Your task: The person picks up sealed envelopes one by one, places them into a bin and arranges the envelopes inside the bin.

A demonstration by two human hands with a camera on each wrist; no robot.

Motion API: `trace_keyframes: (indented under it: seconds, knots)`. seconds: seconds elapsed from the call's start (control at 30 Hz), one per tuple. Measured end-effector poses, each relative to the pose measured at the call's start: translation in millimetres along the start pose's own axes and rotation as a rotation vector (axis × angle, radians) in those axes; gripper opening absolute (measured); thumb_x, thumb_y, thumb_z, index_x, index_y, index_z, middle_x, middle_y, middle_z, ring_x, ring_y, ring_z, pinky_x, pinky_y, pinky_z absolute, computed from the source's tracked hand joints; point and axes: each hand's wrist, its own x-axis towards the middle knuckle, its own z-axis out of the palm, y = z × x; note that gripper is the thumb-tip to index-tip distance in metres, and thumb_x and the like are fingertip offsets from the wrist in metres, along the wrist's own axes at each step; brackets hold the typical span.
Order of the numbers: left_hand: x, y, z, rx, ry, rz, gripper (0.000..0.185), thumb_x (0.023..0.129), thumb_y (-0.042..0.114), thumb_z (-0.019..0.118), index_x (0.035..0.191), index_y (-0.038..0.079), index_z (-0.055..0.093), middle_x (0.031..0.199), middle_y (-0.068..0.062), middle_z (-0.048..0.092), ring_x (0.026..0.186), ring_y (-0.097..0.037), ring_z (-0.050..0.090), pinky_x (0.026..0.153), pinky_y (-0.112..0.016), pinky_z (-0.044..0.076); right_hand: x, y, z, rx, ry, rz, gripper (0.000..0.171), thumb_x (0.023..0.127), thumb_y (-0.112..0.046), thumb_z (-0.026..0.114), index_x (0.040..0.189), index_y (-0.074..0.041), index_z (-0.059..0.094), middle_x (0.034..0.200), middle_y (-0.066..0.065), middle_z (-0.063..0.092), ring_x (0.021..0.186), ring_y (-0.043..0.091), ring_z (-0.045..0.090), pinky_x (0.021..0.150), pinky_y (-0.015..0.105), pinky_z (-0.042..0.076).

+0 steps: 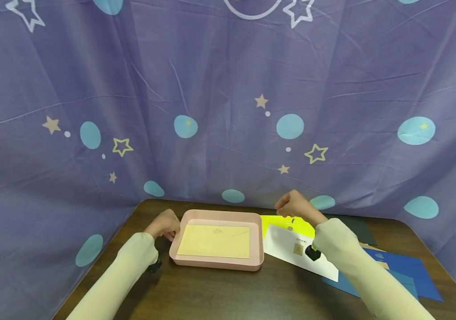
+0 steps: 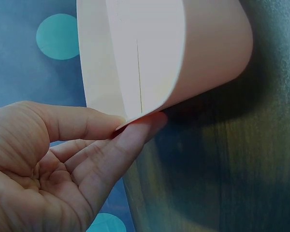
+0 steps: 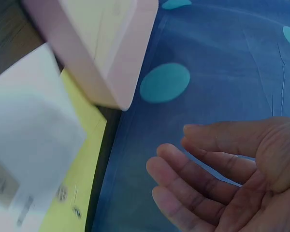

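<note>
Head view: the left hand [image 1: 166,224] pinches the left rim of the pink tray [image 1: 217,266], probably to steady it, with a cream envelope [image 1: 214,242] lying flat inside. Right of the tray, the right hand [image 1: 297,206] hangs empty, fingers loosely curved, above a yellow envelope [image 1: 281,222] partly covered by a white envelope [image 1: 286,247]. Farther right lie blue envelopes [image 1: 408,269]; the right forearm hides some, so their count is uncertain.

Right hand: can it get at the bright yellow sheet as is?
Likely yes: the right hand holds nothing and hovers near the far edge of the bright yellow sheet; the white sheet covers only the near part.
</note>
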Motion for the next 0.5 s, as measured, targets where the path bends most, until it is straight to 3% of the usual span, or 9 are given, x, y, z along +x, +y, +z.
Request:
trace_keyframes:
  seconds: [0.13,0.37,0.5]
  knots:
    - [1.5,-0.9,1.0,-0.004,0.006,0.005,0.017,0.071,-0.014,0.055,0.065,0.002,0.058,0.06,-0.006,0.054,0.049,-0.016,0.057,0.049,-0.03,0.062,-8,16,-9,-0.06,-0.005,-0.025,0.019,0.084,0.001,0.077,0.103,0.004,0.075,0.094,0.014,0.076,0.081,0.021,0.07,0.077,0.037,0.064]
    - [-0.3,-0.5,2.3,-0.018,0.008,0.0,0.02,0.07,-0.015,0.056,0.063,0.004,0.055,0.061,-0.006,0.054,0.05,-0.016,0.057,0.05,-0.032,0.063,-22,48,-18,-0.148,-0.039,-0.164,0.02,0.08,0.005,0.078,0.1,0.007,0.074,0.091,0.016,0.075,0.079,0.02,0.067,0.073,0.038,0.064]
    - [-2.0,0.0,1.8,-0.024,0.007,0.002,0.019,0.07,-0.015,0.057,0.066,0.003,0.056,0.063,-0.006,0.055,0.052,-0.017,0.057,0.051,-0.033,0.064,-28,63,-25,-0.22,-0.029,-0.16,0.022,0.079,0.003,0.079,0.1,0.005,0.074,0.091,0.013,0.074,0.08,0.02,0.067,0.072,0.039,0.063]
